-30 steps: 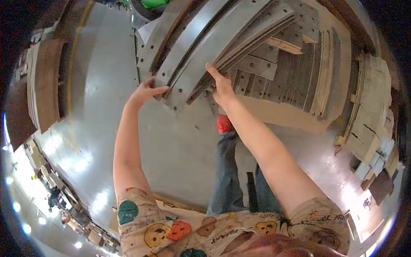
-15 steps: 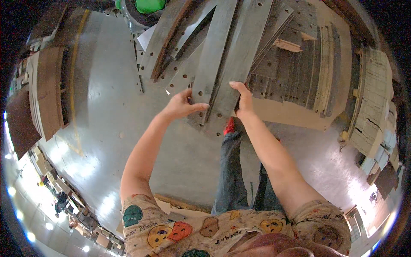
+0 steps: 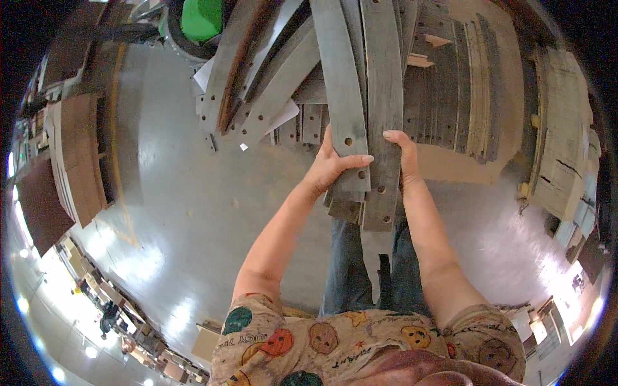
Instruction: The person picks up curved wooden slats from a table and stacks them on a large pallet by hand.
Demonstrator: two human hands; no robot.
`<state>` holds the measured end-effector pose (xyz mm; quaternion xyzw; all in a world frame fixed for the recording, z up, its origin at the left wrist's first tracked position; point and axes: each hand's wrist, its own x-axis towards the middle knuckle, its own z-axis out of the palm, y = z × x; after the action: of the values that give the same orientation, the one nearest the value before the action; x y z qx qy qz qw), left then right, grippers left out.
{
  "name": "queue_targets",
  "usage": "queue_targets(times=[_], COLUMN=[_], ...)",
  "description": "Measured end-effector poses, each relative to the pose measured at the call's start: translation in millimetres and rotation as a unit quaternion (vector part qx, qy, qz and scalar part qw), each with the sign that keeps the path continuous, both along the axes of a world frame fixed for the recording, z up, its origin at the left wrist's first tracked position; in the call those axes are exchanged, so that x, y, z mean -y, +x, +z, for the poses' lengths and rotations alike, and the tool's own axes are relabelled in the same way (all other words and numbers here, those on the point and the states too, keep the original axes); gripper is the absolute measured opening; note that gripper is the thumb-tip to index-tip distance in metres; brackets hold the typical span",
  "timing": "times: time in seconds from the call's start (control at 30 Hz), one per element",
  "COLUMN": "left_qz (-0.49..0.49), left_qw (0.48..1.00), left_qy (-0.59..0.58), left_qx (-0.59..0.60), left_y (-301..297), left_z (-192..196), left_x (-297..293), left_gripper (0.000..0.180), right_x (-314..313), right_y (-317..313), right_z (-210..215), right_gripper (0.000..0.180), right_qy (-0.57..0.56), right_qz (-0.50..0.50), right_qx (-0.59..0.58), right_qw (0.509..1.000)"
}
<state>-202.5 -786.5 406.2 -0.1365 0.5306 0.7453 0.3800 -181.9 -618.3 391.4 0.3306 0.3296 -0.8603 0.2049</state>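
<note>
Two long grey flat bars with round holes near their ends are in front of me, close together. My left hand (image 3: 331,164) is closed around the end of the left bar (image 3: 344,96), its thumb lying across the top face. At the right bar (image 3: 383,96), my right hand (image 3: 405,157) grips the outer edge, with the thumb on top. That bar's end reaches nearer to me than the left one's. Ends of more grey bars (image 3: 344,209) show beneath them. The fingers under the bars are mostly hidden.
More grey bars (image 3: 283,83) lie fanned out at the far left, beside a brown-edged one. A row of similar strips (image 3: 444,96) rests on a tan board (image 3: 479,170) at right. A green object (image 3: 201,19) stands far left. Stacked panels (image 3: 80,154) flank the left side.
Both hands have moved right with the bars, whose near ends have come closer to me. The bars now point more straight ahead. The fanned bars at left are more exposed.
</note>
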Motion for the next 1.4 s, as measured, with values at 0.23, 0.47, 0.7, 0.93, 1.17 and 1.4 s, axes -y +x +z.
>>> queue_targets(times=[0.23, 0.47, 0.7, 0.93, 1.17, 1.4], left_qz=[-0.011, 0.029, -0.026, -0.013, -0.004, -0.002], left_qw=[0.994, 0.994, 0.998, 0.999, 0.999, 0.996], left_qy=[-0.024, -0.022, -0.041, -0.024, 0.009, -0.091], left_qx=[-0.110, -0.102, -0.043, 0.027, 0.034, 0.009], left_y=[32.7, 95.3, 145.7, 178.8, 155.5, 105.9], left_z=[46.3, 93.2, 92.8, 71.1, -13.1, -84.4], left_x=[-63.3, -165.6, -342.5, -553.1, -658.9, -653.4], left_gripper=[0.087, 0.075, 0.076, 0.070, 0.066, 0.072], right_x=[-54.7, -158.7, -339.7, -573.4, -664.0, -669.1], right_y=[23.4, 96.6, 145.2, 250.6, 207.6, 143.5], right_z=[45.1, 54.7, 60.0, -57.0, -82.6, -147.3], right_gripper=[0.056, 0.059, 0.059, 0.041, 0.040, 0.047], right_qy=[-0.071, -0.105, -0.117, 0.049, 0.049, 0.100], right_qz=[-0.032, -0.060, -0.064, -0.091, -0.118, -0.085], right_qx=[-0.031, 0.017, 0.028, 0.108, 0.111, 0.056], right_qw=[0.996, 0.993, 0.991, 0.989, 0.985, 0.990])
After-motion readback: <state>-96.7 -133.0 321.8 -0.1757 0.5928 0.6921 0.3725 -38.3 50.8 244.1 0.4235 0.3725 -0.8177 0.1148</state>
